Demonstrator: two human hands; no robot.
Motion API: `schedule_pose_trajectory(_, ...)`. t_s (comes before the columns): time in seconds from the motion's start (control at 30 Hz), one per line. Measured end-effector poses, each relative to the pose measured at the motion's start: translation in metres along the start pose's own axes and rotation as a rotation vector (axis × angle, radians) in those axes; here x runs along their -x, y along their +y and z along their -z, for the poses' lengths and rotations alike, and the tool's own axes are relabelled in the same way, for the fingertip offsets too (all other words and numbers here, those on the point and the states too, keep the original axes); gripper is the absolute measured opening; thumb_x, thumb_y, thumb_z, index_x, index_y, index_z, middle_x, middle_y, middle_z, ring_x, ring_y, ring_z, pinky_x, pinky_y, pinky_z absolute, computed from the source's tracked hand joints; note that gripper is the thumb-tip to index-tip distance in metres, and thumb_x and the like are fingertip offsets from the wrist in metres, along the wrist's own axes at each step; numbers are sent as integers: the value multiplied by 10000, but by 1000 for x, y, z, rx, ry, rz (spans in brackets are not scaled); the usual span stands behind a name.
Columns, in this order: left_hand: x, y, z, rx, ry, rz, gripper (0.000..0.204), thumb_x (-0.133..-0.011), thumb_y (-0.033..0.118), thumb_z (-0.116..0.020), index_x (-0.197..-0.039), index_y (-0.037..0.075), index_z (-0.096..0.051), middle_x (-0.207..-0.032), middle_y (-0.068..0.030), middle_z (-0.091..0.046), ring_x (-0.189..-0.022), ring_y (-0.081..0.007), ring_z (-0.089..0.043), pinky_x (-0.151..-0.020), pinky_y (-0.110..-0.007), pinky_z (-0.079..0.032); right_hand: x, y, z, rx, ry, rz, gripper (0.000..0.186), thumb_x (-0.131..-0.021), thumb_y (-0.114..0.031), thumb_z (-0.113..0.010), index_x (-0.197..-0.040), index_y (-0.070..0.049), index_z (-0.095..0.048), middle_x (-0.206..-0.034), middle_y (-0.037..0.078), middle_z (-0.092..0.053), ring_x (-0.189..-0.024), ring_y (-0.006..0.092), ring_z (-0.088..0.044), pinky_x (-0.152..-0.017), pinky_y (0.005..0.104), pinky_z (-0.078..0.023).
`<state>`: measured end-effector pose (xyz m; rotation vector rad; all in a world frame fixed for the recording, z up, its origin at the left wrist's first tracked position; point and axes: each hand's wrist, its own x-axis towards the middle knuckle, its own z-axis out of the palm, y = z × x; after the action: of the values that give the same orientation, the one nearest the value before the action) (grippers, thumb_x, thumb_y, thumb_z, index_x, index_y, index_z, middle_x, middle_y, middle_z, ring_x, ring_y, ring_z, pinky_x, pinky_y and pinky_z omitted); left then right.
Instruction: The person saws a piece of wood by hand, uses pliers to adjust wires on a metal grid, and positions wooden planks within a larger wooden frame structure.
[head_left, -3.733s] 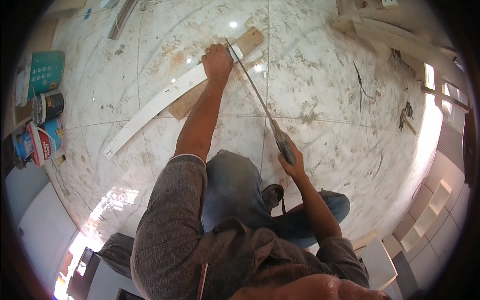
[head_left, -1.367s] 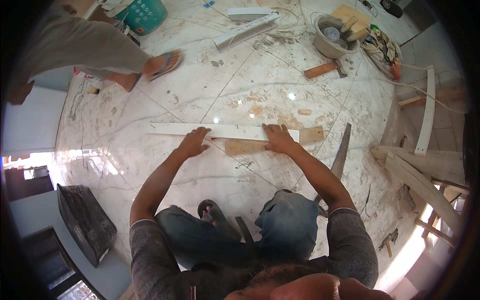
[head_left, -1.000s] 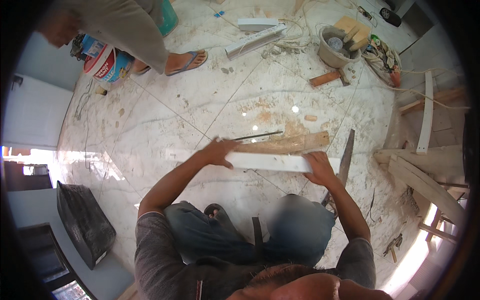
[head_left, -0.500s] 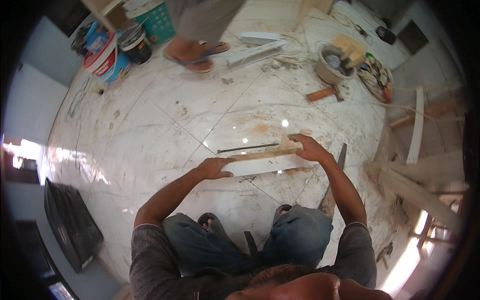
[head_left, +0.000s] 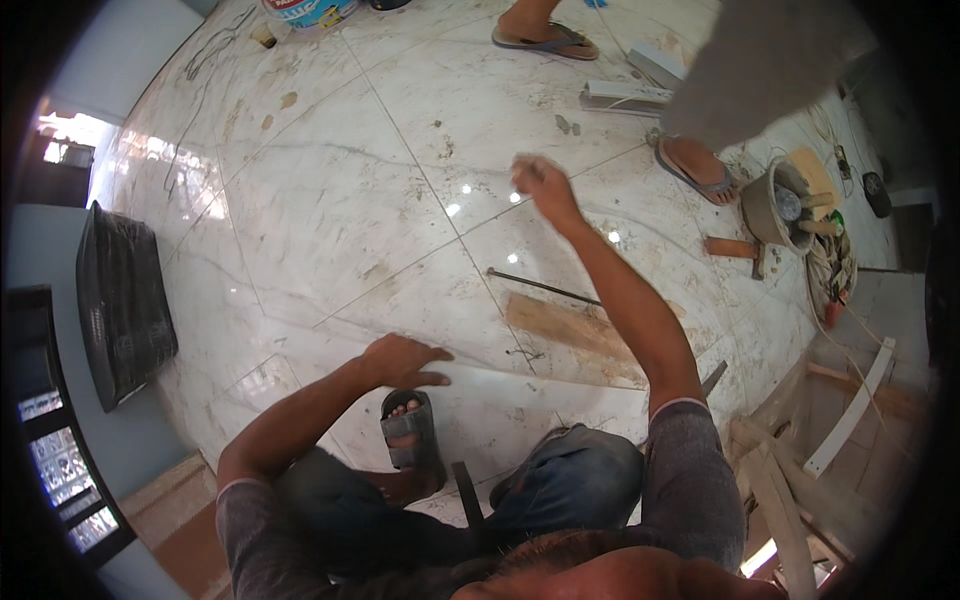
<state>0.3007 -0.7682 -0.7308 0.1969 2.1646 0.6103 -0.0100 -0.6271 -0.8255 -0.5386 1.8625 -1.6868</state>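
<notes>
My left hand [head_left: 405, 361] has its fingers and thumb around the left end of a long white board [head_left: 545, 392], low over the floor before my feet. Its far left outline blends into the pale tiles. Beyond the board lies a flat brown wood piece [head_left: 565, 328], partly covered by my right forearm. A thin dark metal rod [head_left: 540, 286] rests on the tiles just past it, and its right end is hidden by that forearm. A few small nails [head_left: 525, 353] lie beside the wood. My right hand [head_left: 545, 185] is raised over the tiles, blurred, fingers seemingly bent.
A person's sandalled feet [head_left: 700, 168] stand ahead, near white metal profiles [head_left: 625, 97]. Right of them are a hammer [head_left: 735, 247], a bucket [head_left: 762, 205] of tools and a bundle of cords [head_left: 832, 270]. A blade [head_left: 714, 378] shows by my right elbow. A black wrapped object [head_left: 125, 305] leans left.
My right hand has let go of the white board and moved up and away. The board is nearer my feet, apart from the wood piece. The other person has stepped to the right.
</notes>
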Motion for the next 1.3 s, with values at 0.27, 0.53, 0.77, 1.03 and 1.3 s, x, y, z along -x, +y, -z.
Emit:
schedule_pose_trajectory(0.27,93,-24,-38,242,155,257,512,-881,511,-532,-1257,165,-556,-1087,-138,-654,-953,-332,-632,-808,-431,-495,-162,76,153,-354,734,-164,263,-900,-255,-598,-888,4,-557,-827,98,-562,-704,216,-606,-631,341,-523)
schedule_pose_trajectory(0.53,164,-22,-98,396,258,446,496,-880,487,-553,-1271,183,-549,-1041,-119,-672,-875,-316,-655,-746,-405,-517,-185,50,138,-489,939,-255,452,-863,-202,-685,-1152,87,-492,-1055,179,-571,-900,280,-620,-725,341,-581)
schedule_pose_trajectory(0.77,167,-39,-104,409,308,447,475,-863,464,-588,-1233,165,-580,-1029,-123,-674,-876,-318,-655,-754,-395,-520,-208,77,184,-456,762,-188,143,-862,-104,-649,-933,4,-588,-796,87,-585,-661,175,-575,-608,338,-559)
schedule_pose_trajectory(1.03,191,-55,-84,395,386,506,459,-857,470,-596,-1206,172,-603,-1003,-150,-679,-868,-327,-657,-782,-407,-516,-154,-19,136,-669,647,-118,146,-811,-62,-637,-915,7,-562,-782,94,-563,-652,191,-572,-574,311,-531)
schedule_pose_trajectory(1.3,310,-35,-50,569,450,636,485,-874,505,-560,-1229,175,-571,-911,-165,-683,-884,-343,-642,-779,-418,-499,-62,-238,66,-592,306,-397,52,-848,-19,-564,-894,1,-552,-832,95,-553,-704,194,-539,-541,299,-462)
